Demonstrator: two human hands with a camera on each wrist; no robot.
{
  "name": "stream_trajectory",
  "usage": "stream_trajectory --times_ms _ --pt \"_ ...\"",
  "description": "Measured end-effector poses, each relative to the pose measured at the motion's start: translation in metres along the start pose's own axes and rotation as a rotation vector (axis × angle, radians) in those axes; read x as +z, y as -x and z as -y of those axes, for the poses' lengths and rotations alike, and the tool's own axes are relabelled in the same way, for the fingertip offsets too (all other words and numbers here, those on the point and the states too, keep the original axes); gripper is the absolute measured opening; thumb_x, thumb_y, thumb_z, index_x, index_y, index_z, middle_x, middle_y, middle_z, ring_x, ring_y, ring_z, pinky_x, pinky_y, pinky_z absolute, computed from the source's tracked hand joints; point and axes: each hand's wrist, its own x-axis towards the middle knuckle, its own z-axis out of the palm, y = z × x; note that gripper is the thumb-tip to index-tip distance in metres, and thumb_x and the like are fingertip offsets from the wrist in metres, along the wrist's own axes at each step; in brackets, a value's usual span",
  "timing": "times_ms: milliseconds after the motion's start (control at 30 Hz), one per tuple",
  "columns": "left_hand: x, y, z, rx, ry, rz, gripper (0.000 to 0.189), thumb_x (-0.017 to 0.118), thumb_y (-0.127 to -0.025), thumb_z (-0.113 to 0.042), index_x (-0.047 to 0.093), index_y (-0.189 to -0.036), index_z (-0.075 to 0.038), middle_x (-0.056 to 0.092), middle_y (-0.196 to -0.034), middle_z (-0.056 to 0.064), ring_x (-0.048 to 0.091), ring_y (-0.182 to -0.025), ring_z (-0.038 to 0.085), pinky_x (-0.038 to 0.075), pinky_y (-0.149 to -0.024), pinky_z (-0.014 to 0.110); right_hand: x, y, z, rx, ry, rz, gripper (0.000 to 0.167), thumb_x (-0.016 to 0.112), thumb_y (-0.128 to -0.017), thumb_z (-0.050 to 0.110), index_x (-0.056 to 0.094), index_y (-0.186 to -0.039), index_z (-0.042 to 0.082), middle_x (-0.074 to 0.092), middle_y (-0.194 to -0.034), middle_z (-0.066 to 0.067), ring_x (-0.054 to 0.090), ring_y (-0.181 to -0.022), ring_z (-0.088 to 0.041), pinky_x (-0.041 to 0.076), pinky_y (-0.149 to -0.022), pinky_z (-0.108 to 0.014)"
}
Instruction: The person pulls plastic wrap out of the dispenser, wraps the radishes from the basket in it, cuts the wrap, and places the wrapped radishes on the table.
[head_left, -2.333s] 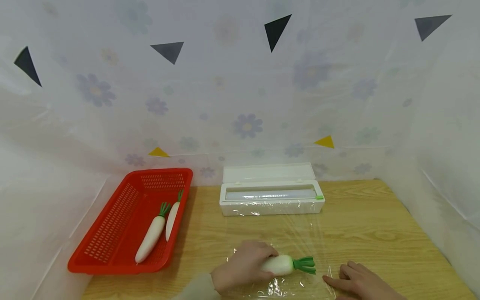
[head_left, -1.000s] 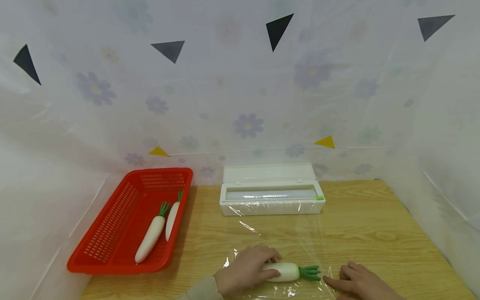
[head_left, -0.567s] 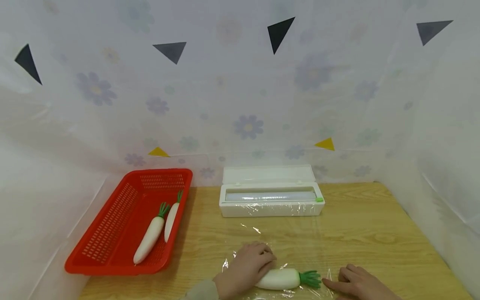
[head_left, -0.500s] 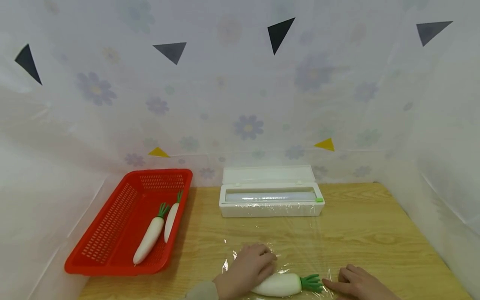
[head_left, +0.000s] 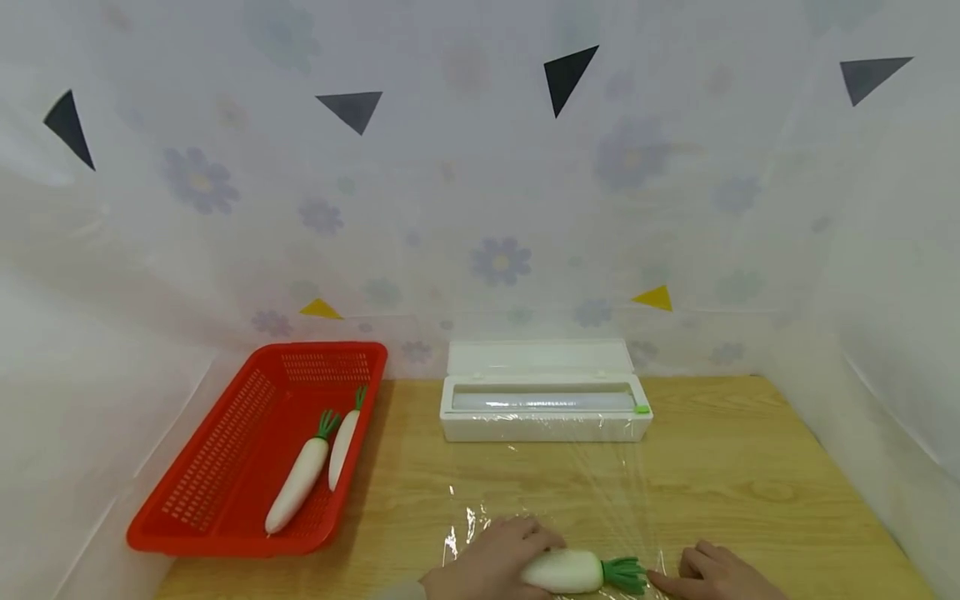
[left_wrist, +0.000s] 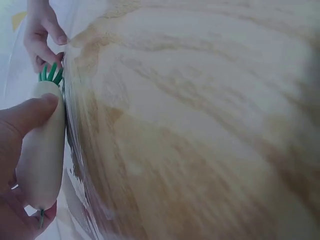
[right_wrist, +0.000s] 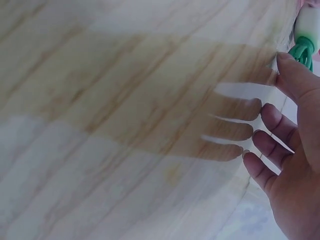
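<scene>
A white radish with a green leafy top lies crosswise at the table's near edge, over a sheet of clear cling film. My left hand grips its left part; in the left wrist view the thumb lies along the radish, and its thin root tip points down. To the right of the leaves, my right hand touches the film's right edge. The right wrist view shows its thumb and fingertips resting on the surface, spread apart, with the leaves just beyond the thumb.
A white cling film box with its lid up stands at the back centre, a roll inside and film running forward from it. On the left is a red basket holding two more radishes. Pale curtains enclose the table.
My left hand has drawn the radish toward the near edge and a little right, loosening and then gripping it again. The right hand has stayed at the film edge.
</scene>
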Motion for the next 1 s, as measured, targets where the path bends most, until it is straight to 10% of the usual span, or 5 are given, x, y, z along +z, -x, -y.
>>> stream_trajectory --times_ms 267,633,1000 --pt "-0.0051 -0.0008 0.0002 -0.102 0.129 -0.004 0.045 0.079 -0.092 -0.041 0.062 -0.13 -0.023 0.07 -0.114 -0.019 0.058 -0.094 -0.006 0.038 -0.08 0.019 0.0016 0.0037 0.0042 0.058 0.009 0.039 0.047 0.085 -0.081 0.045 0.075 -0.126 0.035 0.03 -0.086 0.03 0.013 -0.078 0.01 0.013 -0.064 -0.006" --pt "-0.0061 -0.0046 0.0015 -0.121 -0.09 -0.08 0.039 0.076 -0.094 -0.04 0.069 -0.129 -0.025 0.06 -0.121 -0.005 0.054 -0.112 0.011 0.046 -0.088 0.029 -0.0016 0.0003 0.0053 0.084 -0.006 0.02 0.051 0.089 -0.076 0.045 0.076 -0.124 0.035 0.033 -0.087 0.031 0.017 -0.078 0.012 0.015 -0.063 -0.004" --pt "-0.0077 -0.0057 0.0041 -0.147 -0.05 -0.113 0.042 0.081 -0.09 -0.037 0.066 -0.126 -0.02 0.071 -0.116 -0.007 0.062 -0.108 0.01 0.048 -0.097 0.032 -0.0023 0.0006 0.0056 0.071 -0.006 0.039 0.045 0.086 -0.08 0.045 0.077 -0.123 0.033 0.034 -0.088 0.029 0.017 -0.079 0.011 0.015 -0.063 -0.005"
